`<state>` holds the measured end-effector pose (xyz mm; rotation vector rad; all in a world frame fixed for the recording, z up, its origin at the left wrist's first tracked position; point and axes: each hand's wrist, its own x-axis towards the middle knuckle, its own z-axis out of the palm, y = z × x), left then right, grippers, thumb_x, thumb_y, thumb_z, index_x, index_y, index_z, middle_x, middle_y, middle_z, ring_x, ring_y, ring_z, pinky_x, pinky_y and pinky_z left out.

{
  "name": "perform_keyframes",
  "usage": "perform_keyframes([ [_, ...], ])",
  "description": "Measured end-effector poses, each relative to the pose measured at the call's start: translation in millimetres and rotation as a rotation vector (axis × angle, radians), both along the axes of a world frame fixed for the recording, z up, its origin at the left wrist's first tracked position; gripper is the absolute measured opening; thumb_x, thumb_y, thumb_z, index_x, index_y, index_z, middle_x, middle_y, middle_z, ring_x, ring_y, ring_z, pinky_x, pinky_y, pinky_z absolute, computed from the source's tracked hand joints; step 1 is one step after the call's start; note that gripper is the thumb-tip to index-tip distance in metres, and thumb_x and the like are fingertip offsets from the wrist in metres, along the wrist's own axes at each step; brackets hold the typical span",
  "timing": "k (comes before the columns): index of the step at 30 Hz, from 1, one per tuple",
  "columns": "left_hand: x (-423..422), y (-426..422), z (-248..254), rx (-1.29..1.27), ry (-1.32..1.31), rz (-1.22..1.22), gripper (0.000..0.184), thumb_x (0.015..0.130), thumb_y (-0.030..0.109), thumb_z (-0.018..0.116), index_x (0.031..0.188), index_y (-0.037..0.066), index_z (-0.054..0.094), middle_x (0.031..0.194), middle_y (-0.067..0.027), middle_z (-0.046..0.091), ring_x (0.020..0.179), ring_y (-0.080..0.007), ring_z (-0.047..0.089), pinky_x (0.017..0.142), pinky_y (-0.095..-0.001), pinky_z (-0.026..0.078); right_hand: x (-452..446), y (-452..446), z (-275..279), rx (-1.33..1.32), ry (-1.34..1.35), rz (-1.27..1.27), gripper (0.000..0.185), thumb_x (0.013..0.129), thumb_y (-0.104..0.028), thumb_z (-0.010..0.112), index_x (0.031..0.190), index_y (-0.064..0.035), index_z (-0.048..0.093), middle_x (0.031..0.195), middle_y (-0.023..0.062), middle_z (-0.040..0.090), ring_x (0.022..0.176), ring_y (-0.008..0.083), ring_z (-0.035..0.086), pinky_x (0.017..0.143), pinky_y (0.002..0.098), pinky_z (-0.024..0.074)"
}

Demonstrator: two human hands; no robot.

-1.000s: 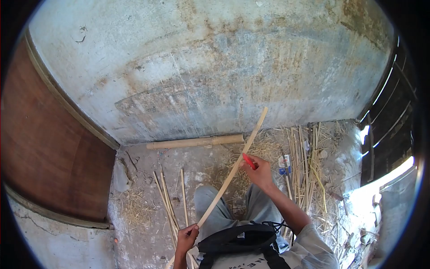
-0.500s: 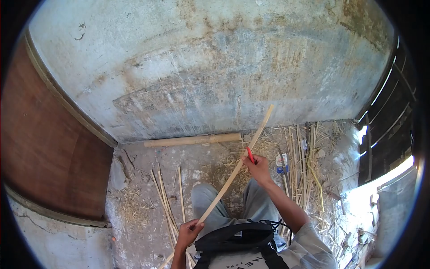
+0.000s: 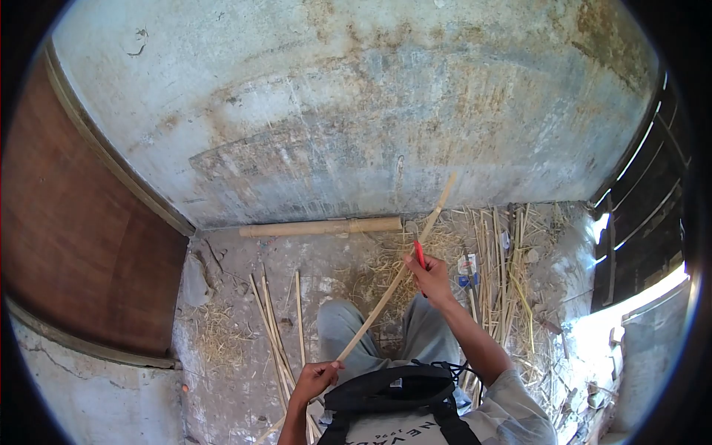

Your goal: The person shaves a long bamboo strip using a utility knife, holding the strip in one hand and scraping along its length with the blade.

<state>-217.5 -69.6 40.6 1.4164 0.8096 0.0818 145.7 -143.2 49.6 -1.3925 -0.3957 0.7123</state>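
A long, narrow bamboo strip runs slantwise from my lap up toward the wall. Its lower end is gripped in my left hand, whose fingers are closed. Further up, my right hand is closed around a slim red tool that looks like a utility knife, held against the strip; the blade is not visible. The strip passes beside the thumb of this hand, and its upper end sticks out free. Both hands are above my knees.
A thick bamboo pole lies along the foot of the wall. Several cut strips rest at my left, and a bundle of strips at my right. Shavings litter the floor. A brown door stands at the left.
The strip has turned more edge-on. My left hand has rolled over and shifted slightly right. My right hand has moved a little right and down, with the red tool more upright.
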Motion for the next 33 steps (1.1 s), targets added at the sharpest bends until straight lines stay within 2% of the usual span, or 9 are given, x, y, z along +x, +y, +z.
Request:
perform_keyframes([
  [6,-2,3,-16,-0.025,0.042,0.027,0.032,0.098,0.03,0.06,0.103,0.0,0.071,0.064,0.0021,0.056,0.054,-0.0043,0.046,0.049,-0.0246,0.038,-9,3,7,0.06,0.023,-0.018,0.025,0.089,-0.022,0.074,0.075,-0.0066,0.061,0.055,-0.0057,0.049,0.042,0.0019,0.037,0.039,0.0227,0.0237],
  [9,7,0,-19,0.231,0.041,0.043,0.032,0.093,0.03,0.068,0.108,0.002,0.069,0.064,-0.0026,0.06,0.051,-0.0105,0.052,0.049,-0.0289,0.042,-11,7,1,0.088,-0.028,-0.105,0.025,0.089,-0.02,0.074,0.073,-0.0068,0.061,0.055,-0.0054,0.05,0.041,0.0017,0.036,0.039,0.0231,0.0226],
  [11,16,2,-19,0.741,0.032,-0.015,0.034,0.087,0.026,0.074,0.113,0.005,0.066,0.066,-0.0096,0.063,0.054,-0.0217,0.061,0.052,-0.0341,0.047,-13,8,2,0.067,-0.053,-0.122,0.025,0.089,-0.019,0.073,0.071,-0.0069,0.06,0.055,-0.0048,0.051,0.041,0.0015,0.036,0.039,0.0228,0.0227],
  [14,27,1,-5,0.764,0.21,0.006,0.033,0.085,0.021,0.074,0.113,0.006,0.064,0.071,-0.0144,0.064,0.061,-0.0293,0.064,0.057,-0.0373,0.05,-17,10,11,0.095,-0.041,-0.152,0.027,0.089,-0.019,0.073,0.069,-0.0069,0.059,0.055,-0.0044,0.051,0.041,0.0017,0.037,0.039,0.0226,0.0228],
  [20,32,4,-13,0.863,-0.146,0.088,0.023,0.088,0.015,0.07,0.106,0.003,0.067,0.077,-0.013,0.064,0.064,-0.0261,0.064,0.059,-0.0356,0.05,-11,5,11,0.037,-0.12,-0.148,0.029,0.091,-0.022,0.071,0.07,-0.0062,0.06,0.055,-0.0051,0.05,0.043,0.0008,0.039,0.04,0.0221,0.0269],
  [24,27,7,-30,0.648,-0.104,0.144,0.017,0.089,0.012,0.068,0.101,0.0,0.068,0.075,-0.0117,0.063,0.063,-0.0221,0.062,0.058,-0.0325,0.048,-6,-2,4,0.045,-0.21,-0.101,0.027,0.095,-0.024,0.065,0.079,-0.0027,0.066,0.058,-0.0046,0.052,0.048,0.0029,0.044,0.044,0.0232,0.0332],
  [27,25,5,-25,0.636,-0.062,0.162,0.016,0.09,0.012,0.067,0.1,0.0,0.069,0.073,-0.0095,0.061,0.06,-0.017,0.057,0.057,-0.0296,0.045,-12,-9,5,0.07,-0.491,-0.12,0.028,0.096,-0.027,0.063,0.094,0.0005,0.069,0.064,-0.0022,0.058,0.055,0.0065,0.05,0.051,0.0243,0.0389],
  [29,23,5,-29,0.532,-0.063,0.163,0.018,0.091,0.014,0.066,0.102,0.0,0.069,0.07,-0.0076,0.058,0.059,-0.0129,0.051,0.056,-0.028,0.042,-15,-21,18,-0.222,-0.55,0.021,0.03,0.094,-0.026,0.065,0.107,0.0004,0.069,0.073,0.0035,0.064,0.062,0.0088,0.055,0.056,0.0263,0.0438],
  [33,22,5,-27,0.497,-0.024,0.152,0.019,0.092,0.016,0.066,0.102,0.0,0.069,0.069,-0.0061,0.056,0.061,-0.0107,0.049,0.056,-0.0276,0.041,-22,-26,30,-0.194,-0.742,0.011,0.031,0.089,-0.025,0.069,0.111,-0.0035,0.069,0.084,0.0155,0.068,0.072,0.0242,0.068,0.066,0.0341,0.0526],
])
